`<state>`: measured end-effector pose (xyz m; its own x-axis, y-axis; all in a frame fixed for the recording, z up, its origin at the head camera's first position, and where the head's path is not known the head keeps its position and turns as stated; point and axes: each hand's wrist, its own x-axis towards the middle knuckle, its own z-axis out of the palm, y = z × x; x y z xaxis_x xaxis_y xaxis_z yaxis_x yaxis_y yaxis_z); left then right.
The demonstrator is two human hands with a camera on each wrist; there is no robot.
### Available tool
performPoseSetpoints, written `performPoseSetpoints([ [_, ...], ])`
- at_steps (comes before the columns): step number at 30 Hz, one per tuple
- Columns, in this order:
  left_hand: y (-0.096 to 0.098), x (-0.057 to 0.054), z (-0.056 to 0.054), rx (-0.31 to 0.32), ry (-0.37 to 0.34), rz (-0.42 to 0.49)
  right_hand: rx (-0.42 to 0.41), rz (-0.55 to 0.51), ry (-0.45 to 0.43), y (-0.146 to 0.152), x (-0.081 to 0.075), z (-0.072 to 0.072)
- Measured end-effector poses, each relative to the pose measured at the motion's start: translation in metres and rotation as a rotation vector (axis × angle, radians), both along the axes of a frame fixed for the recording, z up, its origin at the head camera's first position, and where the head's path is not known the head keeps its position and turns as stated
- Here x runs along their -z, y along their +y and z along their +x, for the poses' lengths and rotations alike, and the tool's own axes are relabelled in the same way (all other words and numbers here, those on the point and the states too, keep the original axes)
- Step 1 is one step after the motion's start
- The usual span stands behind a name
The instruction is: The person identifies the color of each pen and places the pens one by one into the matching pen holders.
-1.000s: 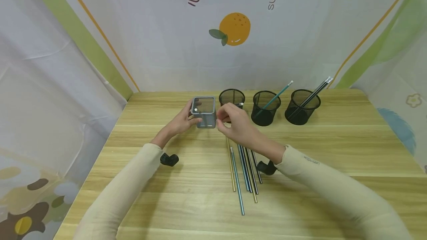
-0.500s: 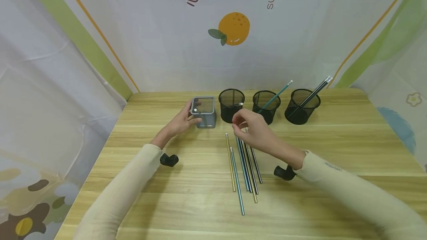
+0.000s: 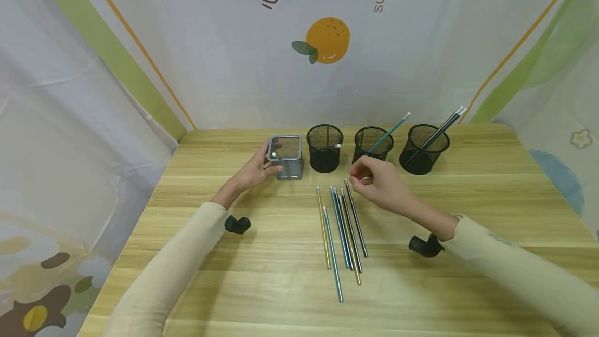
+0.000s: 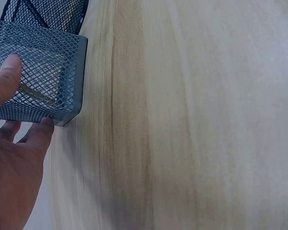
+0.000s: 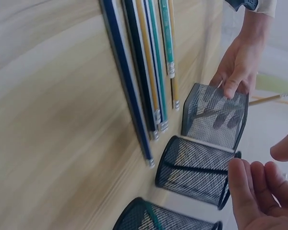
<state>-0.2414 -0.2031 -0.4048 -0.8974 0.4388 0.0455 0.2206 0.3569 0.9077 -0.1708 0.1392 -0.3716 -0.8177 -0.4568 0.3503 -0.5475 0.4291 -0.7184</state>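
My left hand (image 3: 252,173) holds a square grey mesh pen holder (image 3: 291,169), thumb on the near face and fingers at its left side; a pencil with a white eraser leans inside. In the left wrist view the thumb presses the mesh wall (image 4: 43,72). My right hand (image 3: 381,183) hovers by the eraser end of a black pencil (image 3: 356,217), fingers bent. The right wrist view shows a gap between its thumb and fingertips (image 5: 236,167), with nothing held. Beside that pencil lie several more, among them a gold pencil (image 3: 324,233) and a blue pencil (image 3: 333,259).
Three round black mesh cups stand along the back: one cup (image 3: 325,161) with a low pencil, a middle cup (image 3: 365,151) with a teal pencil (image 3: 390,131), a right cup (image 3: 418,164) with black pencils (image 3: 440,131). A printed curtain (image 3: 224,77) hangs behind the wooden table (image 3: 262,274).
My right hand has moved right and slightly toward me, from beside the square pen holder to the eraser ends of the loose pencils. The left hand has stayed in place.
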Motion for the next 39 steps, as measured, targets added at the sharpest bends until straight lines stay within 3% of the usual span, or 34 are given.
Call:
performPoseSetpoints([
  [15,0.000,0.001,0.001,-0.001,-0.007,-0.004,0.059,0.159,-0.156,0.024,0.002,-0.001],
  [21,0.000,0.002,0.000,0.001,-0.005,-0.007,0.045,0.202,-0.264,0.024,0.013,-0.001],
  [28,0.000,0.001,0.000,0.002,-0.001,-0.005,0.059,0.273,-0.286,0.015,0.033,0.000],
  [39,-0.001,0.003,0.000,0.007,-0.002,0.012,0.045,0.356,-0.345,-0.001,0.035,-0.004],
])
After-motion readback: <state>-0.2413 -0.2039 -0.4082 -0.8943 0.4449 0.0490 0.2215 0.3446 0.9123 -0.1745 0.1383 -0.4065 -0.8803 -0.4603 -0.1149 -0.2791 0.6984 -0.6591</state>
